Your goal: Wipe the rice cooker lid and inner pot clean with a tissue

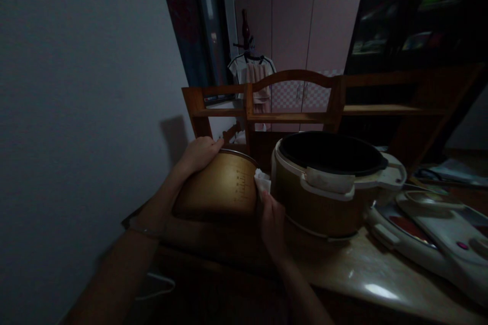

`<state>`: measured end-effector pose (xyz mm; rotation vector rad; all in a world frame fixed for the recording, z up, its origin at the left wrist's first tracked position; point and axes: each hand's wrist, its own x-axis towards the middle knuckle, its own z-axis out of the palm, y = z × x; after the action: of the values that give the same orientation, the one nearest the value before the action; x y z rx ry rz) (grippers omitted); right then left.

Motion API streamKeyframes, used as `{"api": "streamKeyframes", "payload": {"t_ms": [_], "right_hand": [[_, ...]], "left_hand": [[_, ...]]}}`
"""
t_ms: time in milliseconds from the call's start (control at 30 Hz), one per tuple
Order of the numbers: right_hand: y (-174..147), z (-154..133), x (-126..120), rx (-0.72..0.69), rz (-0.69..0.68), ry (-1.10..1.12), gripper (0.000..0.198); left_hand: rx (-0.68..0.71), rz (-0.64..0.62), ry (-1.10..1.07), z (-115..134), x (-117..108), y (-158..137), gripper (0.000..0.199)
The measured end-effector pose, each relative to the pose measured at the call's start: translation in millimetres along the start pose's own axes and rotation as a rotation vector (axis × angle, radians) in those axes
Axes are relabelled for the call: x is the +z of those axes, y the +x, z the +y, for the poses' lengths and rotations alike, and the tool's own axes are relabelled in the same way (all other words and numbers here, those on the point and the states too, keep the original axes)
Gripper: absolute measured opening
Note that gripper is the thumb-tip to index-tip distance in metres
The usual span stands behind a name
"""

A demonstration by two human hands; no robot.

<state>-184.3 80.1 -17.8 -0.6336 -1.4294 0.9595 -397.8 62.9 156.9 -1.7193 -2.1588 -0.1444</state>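
Observation:
A gold-coloured inner pot (213,188) with level marks on its side is tilted above the desk's left part. My left hand (202,153) grips its rim at the upper left. In my right hand (272,216) a crumpled white tissue (262,181) is pinched, held against or close beside the pot's right side; whether it touches I cannot tell. Just to the right stands the rice cooker body (316,203), lidless, with a dark inside and a pale front handle.
At the right, the cooker's pale lid (430,233) lies on the glossy desk top (343,269). A wooden shelf rack (293,118) rises behind. A grey wall (95,86) closes off the left side. Beyond are hanging clothes (257,78) and a pink wardrobe (292,35).

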Motion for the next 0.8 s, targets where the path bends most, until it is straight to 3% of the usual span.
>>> {"api": "streamKeyframes", "payload": {"t_ms": [133, 267, 800], "right_hand": [[-2, -14, 6, 0.116, 0.002, 0.023, 0.045], [-3, -29, 12, 0.114, -0.005, 0.04, 0.046], [-1, -44, 17, -0.204, -0.105, -0.024, 0.04]], "left_hand": [[-0.043, -0.003, 0.053, 9, -5, -1, 0.057], [-0.051, -0.015, 0.083, 8, -5, 0, 0.053], [-0.197, 0.042, 0.02, 24, -6, -1, 0.058]]}}
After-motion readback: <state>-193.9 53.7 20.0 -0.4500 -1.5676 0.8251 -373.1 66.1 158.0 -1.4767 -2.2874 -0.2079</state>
